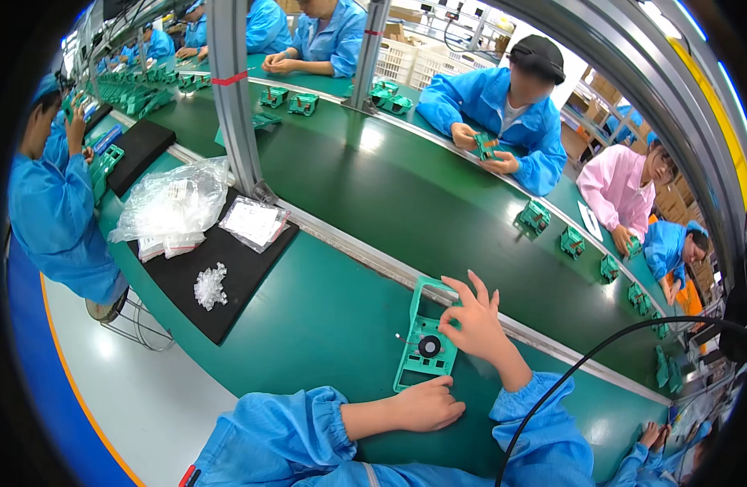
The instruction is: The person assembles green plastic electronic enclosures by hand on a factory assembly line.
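Note:
A green plastic housing (415, 351) with an open loop at its far end lies on the green table in front of me. A round black speaker-like part (429, 346) sits inside it, with a thin wire and a small white end at its left. My left hand (422, 404) is closed at the housing's near edge, its fingers curled against the rim. Over the right side of the housing is my right hand (477, 325). Its thumb and index finger pinch together while the other fingers stick up; anything between the tips is too small to make out.
On a black mat (227, 304) to the left lie a pile of small clear pieces (210, 286), a big clear plastic bag (174, 203) and a flat bag (254, 222). Beyond a metal rail runs a conveyor (341, 178). Co-workers handle green housings (536, 216) around it. A black cable (588, 357) hangs at right.

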Demonstrator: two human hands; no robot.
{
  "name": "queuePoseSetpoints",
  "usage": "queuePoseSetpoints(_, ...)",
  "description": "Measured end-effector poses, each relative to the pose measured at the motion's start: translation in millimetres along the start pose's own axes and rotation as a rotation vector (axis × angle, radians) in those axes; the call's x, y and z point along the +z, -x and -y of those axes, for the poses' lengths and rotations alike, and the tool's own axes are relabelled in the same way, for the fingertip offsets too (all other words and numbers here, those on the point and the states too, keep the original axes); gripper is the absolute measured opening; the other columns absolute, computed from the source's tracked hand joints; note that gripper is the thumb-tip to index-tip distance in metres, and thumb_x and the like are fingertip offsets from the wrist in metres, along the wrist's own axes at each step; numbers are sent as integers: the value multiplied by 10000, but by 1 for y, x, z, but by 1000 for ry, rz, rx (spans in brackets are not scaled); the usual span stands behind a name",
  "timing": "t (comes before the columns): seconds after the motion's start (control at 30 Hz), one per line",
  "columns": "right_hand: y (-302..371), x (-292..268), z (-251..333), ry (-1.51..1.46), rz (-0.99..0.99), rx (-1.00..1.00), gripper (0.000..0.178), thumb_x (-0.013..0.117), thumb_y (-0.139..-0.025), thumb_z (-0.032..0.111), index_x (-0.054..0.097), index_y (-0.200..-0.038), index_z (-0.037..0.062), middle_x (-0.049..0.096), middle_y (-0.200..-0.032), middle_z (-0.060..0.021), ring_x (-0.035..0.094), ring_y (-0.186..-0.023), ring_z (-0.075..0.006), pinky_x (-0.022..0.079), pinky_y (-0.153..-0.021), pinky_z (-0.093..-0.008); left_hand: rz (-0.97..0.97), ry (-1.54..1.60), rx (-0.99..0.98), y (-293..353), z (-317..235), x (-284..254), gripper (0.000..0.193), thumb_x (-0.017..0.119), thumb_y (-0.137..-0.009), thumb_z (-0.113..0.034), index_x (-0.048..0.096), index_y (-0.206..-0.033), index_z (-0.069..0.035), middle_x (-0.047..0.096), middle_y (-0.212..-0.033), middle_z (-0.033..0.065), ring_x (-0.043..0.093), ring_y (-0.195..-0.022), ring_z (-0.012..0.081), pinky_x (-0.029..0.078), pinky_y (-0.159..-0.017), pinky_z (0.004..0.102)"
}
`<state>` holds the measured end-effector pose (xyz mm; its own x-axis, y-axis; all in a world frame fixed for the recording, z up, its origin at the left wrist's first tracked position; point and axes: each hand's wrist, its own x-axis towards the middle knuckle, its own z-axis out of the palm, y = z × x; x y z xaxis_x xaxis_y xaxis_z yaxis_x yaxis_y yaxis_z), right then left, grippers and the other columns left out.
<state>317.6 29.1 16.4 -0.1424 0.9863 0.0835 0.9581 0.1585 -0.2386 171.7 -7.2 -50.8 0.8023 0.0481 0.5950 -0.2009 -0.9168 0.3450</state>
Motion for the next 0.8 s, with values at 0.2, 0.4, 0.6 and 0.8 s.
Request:
queuePoseSetpoints(0.2,-9,-5,3,26,86,38,78,648,-609,177,585,-591,136,339,-1263,-8,204,-1207,-360,158,-851,-701,82,185,-131,-4,2,-6,168,493,-773,-148,465,-642,-46,441,-465,75,466,-489,234,365,-748,294)
queuePoseSetpoints(0.4,-16,-7,7,96,110,16,75,641,-616,176,588,-586,130,360,-1233,-34,228,-1191,-355,162,-849,-700,62,213,-145,-4,5,-3,169,486,-774,-144,465,-642,-40,442,-459,91,465,-481,246,362,-742,300)
queuePoseSetpoints(0.6,-19,-6,9,205,102,-55,79,614,-635,170,587,-596,107,365,-1214,-71,253,-1176,-353,183,-841,-691,75,202,-146,-4,5,-3,163,488,-770,-144,468,-645,-41,459,-468,90,476,-494,241,361,-747,295)
queuePoseSetpoints(0.8,-21,-2,10,322,53,-140,101,599,-642,172,587,-608,78,368,-1186,-104,289,-1144,-364,241,-813,-680,73,192,-152,-5,5,-4,152,492,-763,-141,469,-650,-43,470,-473,86,481,-494,240,365,-744,297)
